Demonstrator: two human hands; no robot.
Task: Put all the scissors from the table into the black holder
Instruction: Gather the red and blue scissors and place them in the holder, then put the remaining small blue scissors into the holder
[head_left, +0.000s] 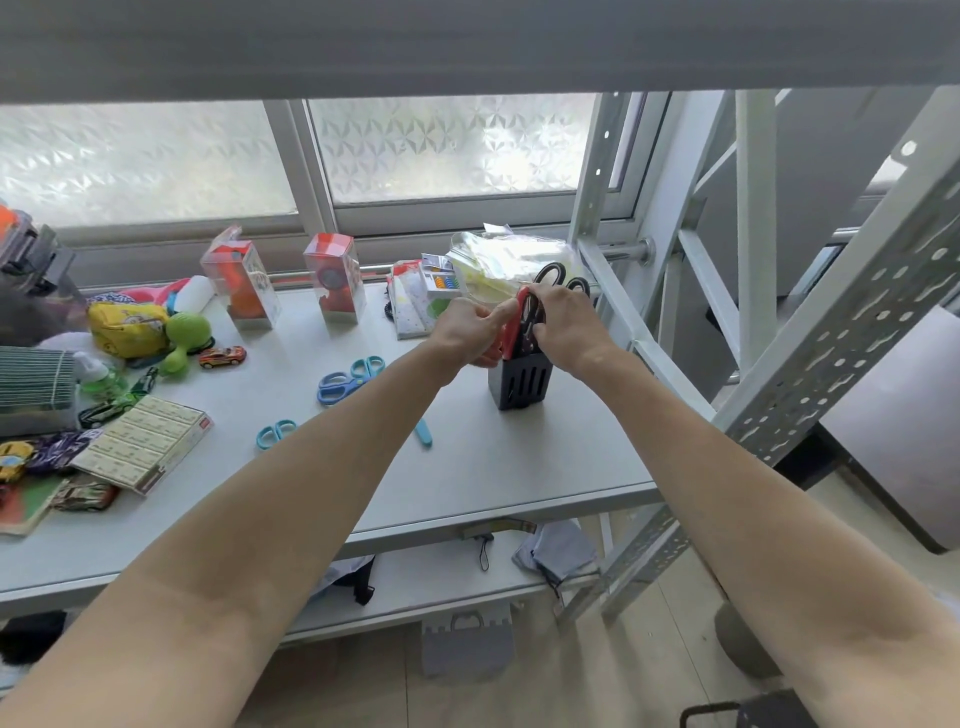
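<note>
Both forearms reaching up-frame, left hand (467, 325) and right hand (563, 330) pinching red-handled scissors (519, 325), upright, blades down in black holder (519, 382), right of centre, blue scissors (345, 382) flat at centre

Both forearms are bare to the hands (467, 330), with no sleeves, watch or rings visible.

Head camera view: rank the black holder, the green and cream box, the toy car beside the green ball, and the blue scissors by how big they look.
1. green and cream box
2. black holder
3. blue scissors
4. toy car

The holder and the blue scissors look close in size, so their order is unsure.
</note>
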